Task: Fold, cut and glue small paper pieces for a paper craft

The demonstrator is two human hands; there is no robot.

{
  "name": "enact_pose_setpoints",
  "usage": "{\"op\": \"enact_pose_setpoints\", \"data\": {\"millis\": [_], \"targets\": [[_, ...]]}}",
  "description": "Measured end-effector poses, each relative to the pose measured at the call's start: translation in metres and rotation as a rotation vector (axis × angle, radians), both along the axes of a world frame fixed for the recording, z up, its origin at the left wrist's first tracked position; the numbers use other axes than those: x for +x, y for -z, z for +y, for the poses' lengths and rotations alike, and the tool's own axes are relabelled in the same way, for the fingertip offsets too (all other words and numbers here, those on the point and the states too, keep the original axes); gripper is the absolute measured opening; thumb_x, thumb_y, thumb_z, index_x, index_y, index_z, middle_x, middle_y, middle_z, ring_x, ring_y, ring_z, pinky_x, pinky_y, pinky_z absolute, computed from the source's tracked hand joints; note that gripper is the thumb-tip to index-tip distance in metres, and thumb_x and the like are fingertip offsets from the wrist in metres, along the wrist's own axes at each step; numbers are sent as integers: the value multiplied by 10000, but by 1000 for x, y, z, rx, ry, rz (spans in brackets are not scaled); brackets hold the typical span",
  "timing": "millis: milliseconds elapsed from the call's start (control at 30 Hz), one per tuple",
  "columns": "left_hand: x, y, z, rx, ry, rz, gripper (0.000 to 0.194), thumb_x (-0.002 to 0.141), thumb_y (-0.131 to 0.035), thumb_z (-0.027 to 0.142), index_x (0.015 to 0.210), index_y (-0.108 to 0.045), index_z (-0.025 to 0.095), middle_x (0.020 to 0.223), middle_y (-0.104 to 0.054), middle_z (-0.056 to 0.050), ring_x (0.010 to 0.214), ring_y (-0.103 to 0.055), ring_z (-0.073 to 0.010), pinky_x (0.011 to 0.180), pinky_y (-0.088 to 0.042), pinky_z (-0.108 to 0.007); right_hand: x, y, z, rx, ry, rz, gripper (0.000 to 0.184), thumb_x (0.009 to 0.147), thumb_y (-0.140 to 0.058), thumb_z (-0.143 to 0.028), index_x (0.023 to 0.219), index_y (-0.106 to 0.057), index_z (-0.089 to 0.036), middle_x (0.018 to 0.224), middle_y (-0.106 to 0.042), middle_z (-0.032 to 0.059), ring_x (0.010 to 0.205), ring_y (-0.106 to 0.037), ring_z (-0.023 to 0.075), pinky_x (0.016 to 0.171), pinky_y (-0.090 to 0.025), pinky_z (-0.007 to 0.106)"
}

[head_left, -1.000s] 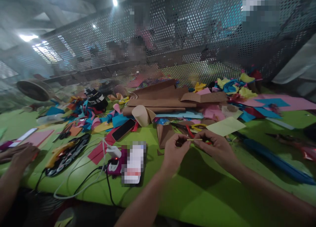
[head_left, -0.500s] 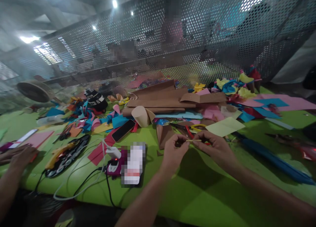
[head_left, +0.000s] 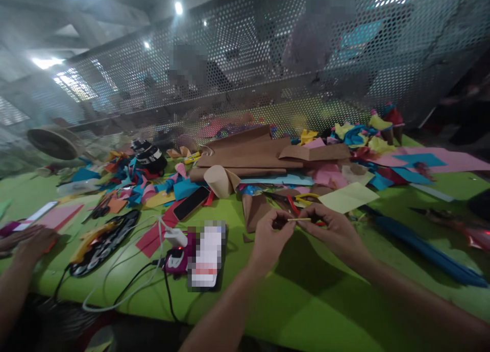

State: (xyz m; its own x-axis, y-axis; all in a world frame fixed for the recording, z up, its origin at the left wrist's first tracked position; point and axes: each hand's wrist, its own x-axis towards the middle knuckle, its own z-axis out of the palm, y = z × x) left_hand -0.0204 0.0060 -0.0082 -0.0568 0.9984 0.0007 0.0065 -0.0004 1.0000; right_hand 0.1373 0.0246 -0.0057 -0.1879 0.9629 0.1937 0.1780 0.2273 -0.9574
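Note:
Between both hands is a thin yellow strip (head_left: pixel 299 219), seen edge-on, perhaps paper. My left hand (head_left: pixel 272 234) pinches its left end between thumb and fingertips. The other end is pinched the same way by my right hand (head_left: pixel 332 225). Both hands are held over the green table, fingertips close together. Just beyond them lie scissors with yellow handles (head_left: pixel 306 198) and a red handle (head_left: pixel 292 205), partly hidden. A pale yellow paper sheet (head_left: pixel 349 197) lies past my right hand. Left of my left hand is folded brown paper (head_left: pixel 255 212).
A phone (head_left: pixel 209 255), a plugged-in power strip (head_left: pixel 179 260) and cables are on the left. A hot glue gun (head_left: pixel 94 237) rests farther left, near another person's hand (head_left: pixel 36 240). Brown paper (head_left: pixel 245 158) and coloured scraps line the back. A blue wrapped bundle (head_left: pixel 424 247) lies right.
Both hands keep their pinch on the yellow strip and have barely shifted. Behind the perforated panel, a person has moved to the right.

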Motion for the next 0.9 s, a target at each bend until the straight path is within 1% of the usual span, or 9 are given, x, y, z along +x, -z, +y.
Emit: {"op": "enact_pose_setpoints", "data": {"millis": [200, 333, 633, 733, 900], "targets": [[0, 2, 1, 0, -11, -14, 97, 723, -700, 247, 764, -655, 171, 730, -646, -8, 697, -556, -134, 680, -441, -253, 1, 2, 0, -11, -13, 18, 201, 788, -686, -415, 768, -671, -216, 701, -632, 19, 650, -569, 174, 594, -452, 291], [-1, 1, 1, -17, -3, -23, 85, 726, -702, 231, 770, -663, 170, 735, -653, -12, 711, -568, -136, 700, -442, -258, 2, 3, 0, -10, -8, 19, 194, 792, -684, -408, 754, -666, -219, 694, -627, 16, 654, -566, 174, 602, -450, 293], [-1, 2, 1, -18, -14, -38, 97, 723, -701, 238, 767, -660, 163, 722, -646, -7, 687, -555, -129, 676, -435, -252, 0, -2, -1, -61, -9, 61, 275, 769, -712, -480, 747, -663, -211, 691, -629, 22, 643, -560, 167, 589, -443, 284], [-1, 2, 2, -15, -8, -26, 104, 717, -697, 240, 773, -663, 159, 727, -652, -11, 685, -555, -129, 672, -431, -252, 0, -2, -1, -54, -6, 58, 290, 766, -716, -493, 738, -661, -210, 675, -609, 13, 630, -542, 159, 578, -428, 277], [-2, -1, 1, -12, -8, -2, 89, 716, -695, 234, 760, -665, 161, 720, -650, -10, 679, -547, -129, 672, -431, -252, -1, 0, 0, -43, -4, 60, 293, 759, -722, -497, 736, -657, -212, 676, -618, 16, 638, -552, 166, 592, -440, 286]]}}
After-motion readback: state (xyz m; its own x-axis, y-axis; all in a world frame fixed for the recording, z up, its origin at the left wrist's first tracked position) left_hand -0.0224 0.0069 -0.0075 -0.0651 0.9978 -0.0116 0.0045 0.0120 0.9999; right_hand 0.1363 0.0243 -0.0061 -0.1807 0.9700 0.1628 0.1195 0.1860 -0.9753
